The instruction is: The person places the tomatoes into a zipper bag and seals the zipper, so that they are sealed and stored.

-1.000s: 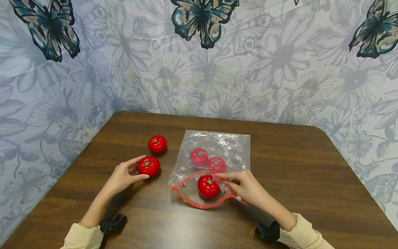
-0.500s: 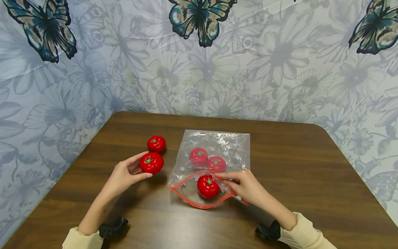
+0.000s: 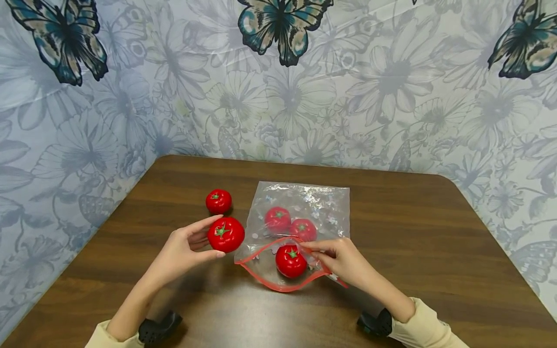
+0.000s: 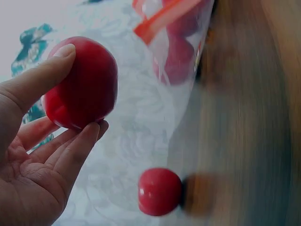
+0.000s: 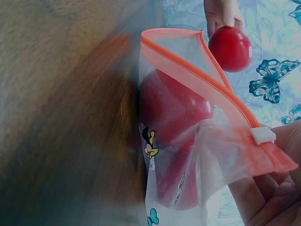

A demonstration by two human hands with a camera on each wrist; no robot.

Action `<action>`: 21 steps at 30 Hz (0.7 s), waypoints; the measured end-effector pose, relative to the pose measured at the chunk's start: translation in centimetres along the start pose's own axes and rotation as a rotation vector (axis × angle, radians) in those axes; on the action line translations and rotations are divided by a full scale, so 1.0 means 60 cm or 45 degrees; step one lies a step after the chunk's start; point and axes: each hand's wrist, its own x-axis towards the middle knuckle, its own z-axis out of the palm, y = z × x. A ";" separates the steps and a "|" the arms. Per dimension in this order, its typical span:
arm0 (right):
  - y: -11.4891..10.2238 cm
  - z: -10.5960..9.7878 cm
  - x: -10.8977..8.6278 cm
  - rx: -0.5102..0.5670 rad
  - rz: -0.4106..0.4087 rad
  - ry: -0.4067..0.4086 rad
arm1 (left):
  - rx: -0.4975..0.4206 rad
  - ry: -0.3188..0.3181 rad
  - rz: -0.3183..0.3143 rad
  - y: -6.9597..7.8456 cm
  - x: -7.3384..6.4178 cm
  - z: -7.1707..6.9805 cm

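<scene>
My left hand [image 3: 184, 253] pinches a red tomato [image 3: 226, 234] between thumb and fingers, raised above the table just left of the bag; the left wrist view shows this tomato [image 4: 87, 84] clear of the surface. A clear zip bag [image 3: 326, 203] lies flat with its orange-red rimmed mouth gaping toward me. Inside are two tomatoes deeper in and one tomato [image 3: 290, 261] at the mouth. My right hand [image 3: 341, 261] pinches the bag's rim at its right side, near the white slider [image 5: 263, 135]. Another tomato [image 3: 218, 201] rests on the table behind the held one.
The brown wooden table [image 3: 413, 241] reaches back to a wall covering [image 3: 370, 106] printed with flowers and butterflies. A black band [image 3: 158, 328] sits on the left wrist, and another black band [image 3: 375, 323] on the right.
My left hand has lifted its tomato off the table and carried it rightward, closer to the bag. The right hand and the bag stay where they were.
</scene>
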 end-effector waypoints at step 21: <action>-0.001 0.002 0.000 0.009 0.001 0.010 | -0.151 -0.375 0.139 0.044 -0.024 0.096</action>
